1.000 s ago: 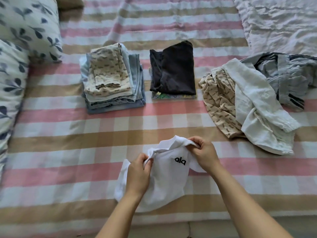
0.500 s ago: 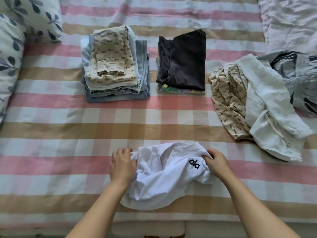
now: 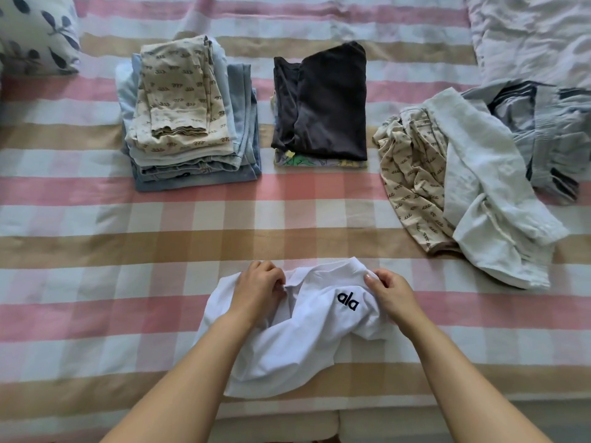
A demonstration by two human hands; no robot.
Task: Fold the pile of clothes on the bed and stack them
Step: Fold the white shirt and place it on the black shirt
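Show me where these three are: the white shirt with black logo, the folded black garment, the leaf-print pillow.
The white shirt with the black logo (image 3: 287, 356), head view, plain cloth below the logo.
The folded black garment (image 3: 332, 103), head view, middle of its top face.
The leaf-print pillow (image 3: 35, 30), head view, its patterned cover.

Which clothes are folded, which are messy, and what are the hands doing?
white shirt: crumpled, not folded, on the bed
left hand: grips the shirt's edge
right hand: grips the shirt's edge
pale stack: folded, stacked
dark stack: folded, stacked
loose pile: jumbled, not folded
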